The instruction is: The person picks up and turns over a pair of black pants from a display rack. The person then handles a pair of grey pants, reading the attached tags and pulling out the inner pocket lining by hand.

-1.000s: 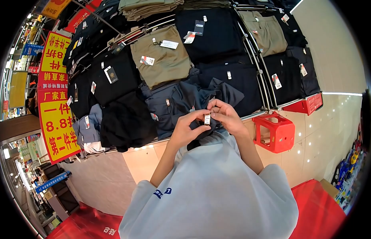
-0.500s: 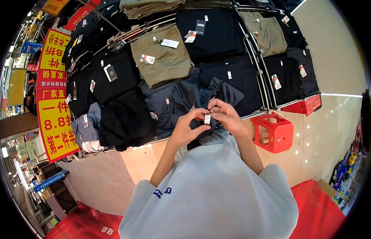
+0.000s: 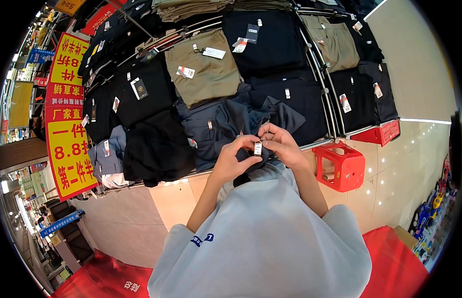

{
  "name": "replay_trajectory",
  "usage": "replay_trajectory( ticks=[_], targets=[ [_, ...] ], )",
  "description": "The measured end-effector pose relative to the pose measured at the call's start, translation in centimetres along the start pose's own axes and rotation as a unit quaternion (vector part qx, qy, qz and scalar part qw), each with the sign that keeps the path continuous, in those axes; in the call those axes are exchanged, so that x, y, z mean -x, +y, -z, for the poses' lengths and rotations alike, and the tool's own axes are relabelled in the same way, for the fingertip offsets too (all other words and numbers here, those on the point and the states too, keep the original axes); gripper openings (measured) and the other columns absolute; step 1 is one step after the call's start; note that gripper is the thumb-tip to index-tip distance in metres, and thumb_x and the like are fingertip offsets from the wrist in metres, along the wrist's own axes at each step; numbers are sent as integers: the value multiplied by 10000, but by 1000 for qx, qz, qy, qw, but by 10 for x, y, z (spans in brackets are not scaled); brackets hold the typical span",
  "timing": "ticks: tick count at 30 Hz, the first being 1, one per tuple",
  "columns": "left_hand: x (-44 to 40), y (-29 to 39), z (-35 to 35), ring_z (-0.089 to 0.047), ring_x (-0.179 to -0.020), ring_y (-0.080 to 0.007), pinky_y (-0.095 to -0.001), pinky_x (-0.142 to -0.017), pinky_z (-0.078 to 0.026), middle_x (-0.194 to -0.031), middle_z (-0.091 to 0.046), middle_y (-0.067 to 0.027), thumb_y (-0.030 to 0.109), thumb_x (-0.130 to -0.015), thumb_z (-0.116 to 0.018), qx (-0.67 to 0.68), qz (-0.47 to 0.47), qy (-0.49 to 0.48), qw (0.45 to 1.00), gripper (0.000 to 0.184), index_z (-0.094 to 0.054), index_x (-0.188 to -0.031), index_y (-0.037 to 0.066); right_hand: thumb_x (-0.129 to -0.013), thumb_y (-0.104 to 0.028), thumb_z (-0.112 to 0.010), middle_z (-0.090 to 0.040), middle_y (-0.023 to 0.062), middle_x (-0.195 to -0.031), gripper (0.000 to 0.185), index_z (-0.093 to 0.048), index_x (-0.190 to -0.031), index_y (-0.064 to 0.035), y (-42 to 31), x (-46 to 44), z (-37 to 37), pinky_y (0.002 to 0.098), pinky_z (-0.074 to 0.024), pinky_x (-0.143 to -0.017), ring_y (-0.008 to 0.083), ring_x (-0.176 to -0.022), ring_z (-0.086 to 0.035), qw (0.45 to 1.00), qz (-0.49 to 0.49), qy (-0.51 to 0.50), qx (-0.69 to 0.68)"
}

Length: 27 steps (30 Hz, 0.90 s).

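Dark grey trousers [image 3: 236, 115] lie bunched at the front edge of the display, partly drawn toward me. My left hand [image 3: 234, 158] pinches the near part of them, thumb and index finger bent around a small white printed label [image 3: 258, 148]. On the other side of that label, my right hand [image 3: 283, 148] grips the same dark cloth with curled fingers. The fabric between and below my hands is mostly hidden by the fingers and my light shirt.
Folded black, navy and khaki trousers [image 3: 202, 69] with tags fill the sloping rack. A red plastic stool [image 3: 347, 171] stands at the right below the rack. On the left hangs a yellow and red sign [image 3: 67, 149]. Red covers [image 3: 390, 258] lie on both sides behind me.
The view has shifted very slightly, moving the rack a few pixels. Both hands keep the same hold around the label.
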<state>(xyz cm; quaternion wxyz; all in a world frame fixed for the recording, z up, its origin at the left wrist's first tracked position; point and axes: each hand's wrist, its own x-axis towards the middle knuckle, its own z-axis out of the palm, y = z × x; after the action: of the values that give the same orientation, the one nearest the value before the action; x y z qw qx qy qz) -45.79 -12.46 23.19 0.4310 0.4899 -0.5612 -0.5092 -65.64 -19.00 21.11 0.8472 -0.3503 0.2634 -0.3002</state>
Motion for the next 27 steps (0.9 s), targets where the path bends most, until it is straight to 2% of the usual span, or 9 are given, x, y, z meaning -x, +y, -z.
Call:
replay_trajectory(
  ticks=[27],
  targets=[
    [13, 10, -6, -659, -872, -167, -303, -877, -523, -936, -705, -73, 7, -781, -804, 4, 24, 53, 998, 452, -643, -1203, 25, -933, -24, -610, -636, -11, -952, 179, -570, -1105, -55, -2, -5, -2, 198, -433, -835, 54, -904, -593, 998, -44, -23, 30]
  ],
)
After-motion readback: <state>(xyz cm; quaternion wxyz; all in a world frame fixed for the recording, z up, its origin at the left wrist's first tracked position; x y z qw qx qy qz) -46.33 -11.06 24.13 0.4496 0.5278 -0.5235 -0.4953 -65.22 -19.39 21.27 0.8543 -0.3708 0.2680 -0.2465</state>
